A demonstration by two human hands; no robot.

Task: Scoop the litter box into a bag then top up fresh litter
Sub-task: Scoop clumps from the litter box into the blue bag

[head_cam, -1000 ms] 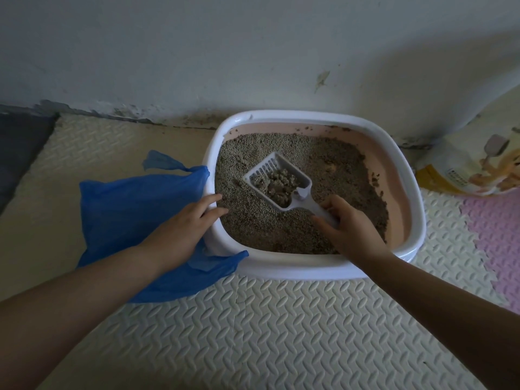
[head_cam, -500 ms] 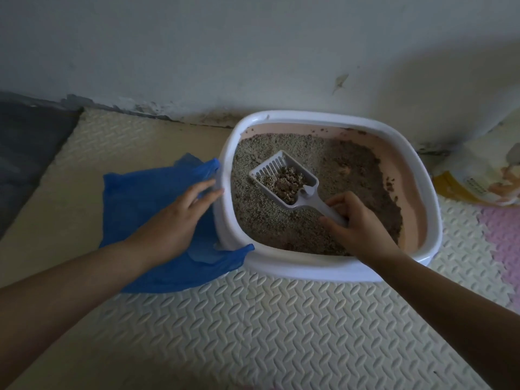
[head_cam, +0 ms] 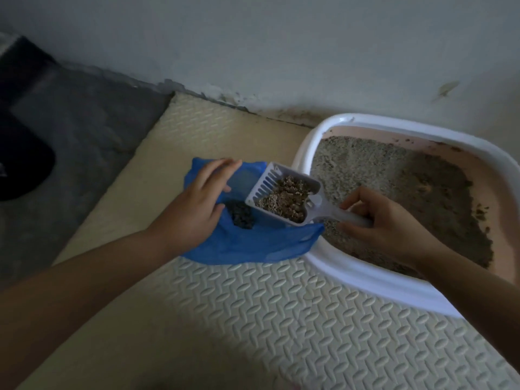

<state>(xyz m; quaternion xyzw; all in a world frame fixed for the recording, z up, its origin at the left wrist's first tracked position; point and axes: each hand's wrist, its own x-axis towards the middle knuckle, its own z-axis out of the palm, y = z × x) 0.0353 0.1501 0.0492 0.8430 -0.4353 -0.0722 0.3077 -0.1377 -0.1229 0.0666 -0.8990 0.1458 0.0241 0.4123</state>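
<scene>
scoop (head_cam: 284,197) points up-left over blue bag (head_cam: 253,246), handle gripped by right hand (head_cam: 385,226); left hand (head_cam: 194,206) fingers straight, pressing bag.

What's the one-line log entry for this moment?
phase: transfer | right hand: grips loaded scoop above blue bag | left hand: rests on blue bag
</scene>
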